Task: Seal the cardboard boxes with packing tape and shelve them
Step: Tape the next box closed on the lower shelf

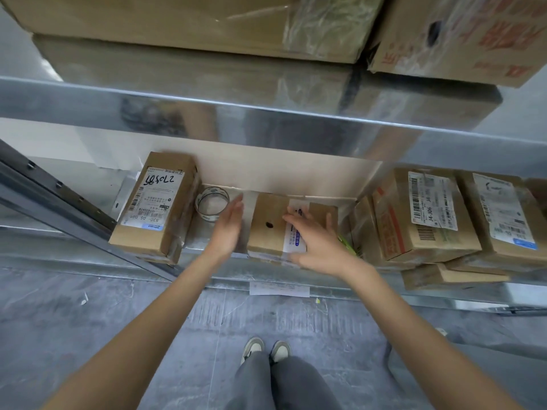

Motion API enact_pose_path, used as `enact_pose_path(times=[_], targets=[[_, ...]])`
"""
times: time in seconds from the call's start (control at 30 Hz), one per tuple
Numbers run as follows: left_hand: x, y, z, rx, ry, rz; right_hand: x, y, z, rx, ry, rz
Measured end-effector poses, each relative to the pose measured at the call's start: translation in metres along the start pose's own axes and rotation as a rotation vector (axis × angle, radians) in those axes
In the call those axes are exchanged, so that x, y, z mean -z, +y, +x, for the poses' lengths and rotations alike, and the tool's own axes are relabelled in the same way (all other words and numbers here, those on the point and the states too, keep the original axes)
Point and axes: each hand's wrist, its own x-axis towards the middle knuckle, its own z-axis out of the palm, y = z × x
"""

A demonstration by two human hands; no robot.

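The right hand (pixel 318 247) lies on the small box (pixel 270 224) at the shelf's (pixel 207 251) front edge, fingers (pixel 296 221) spread flat — the left hand (pixel 228 229) is beside it, fingers straight, gripping nothing.

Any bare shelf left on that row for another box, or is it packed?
Bare shelf sits between the handwritten-label box and the middle box, partly taken by the tape roll and left hand. Right hand lies flat on the middle box. Right side is crowded: stacked boxes touching.
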Motion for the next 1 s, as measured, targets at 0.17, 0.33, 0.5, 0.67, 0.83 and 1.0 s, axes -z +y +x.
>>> enact_pose_path(times=[0.17,0.33,0.5,0.67,0.83,1.0], targets=[[-0.03,-0.013,-0.006,-0.058,-0.192,-0.169,-0.003,-0.025,0.041,-0.037,0.233,0.139],[-0.039,-0.013,-0.006,-0.035,-0.166,-0.267,-0.022,-0.028,0.063,-0.115,0.214,-0.237],[-0.043,-0.014,-0.005,-0.016,-0.132,-0.325,-0.03,-0.02,0.045,-0.045,0.19,-0.321],[-0.042,-0.014,-0.007,0.045,-0.091,-0.326,-0.048,-0.022,-0.001,0.054,0.178,-0.271],[-0.044,-0.014,-0.007,0.069,-0.09,-0.321,-0.07,-0.016,-0.026,0.133,0.279,-0.285],[-0.044,-0.013,-0.004,0.081,-0.116,-0.298,-0.063,-0.012,-0.021,0.168,0.243,-0.288]])
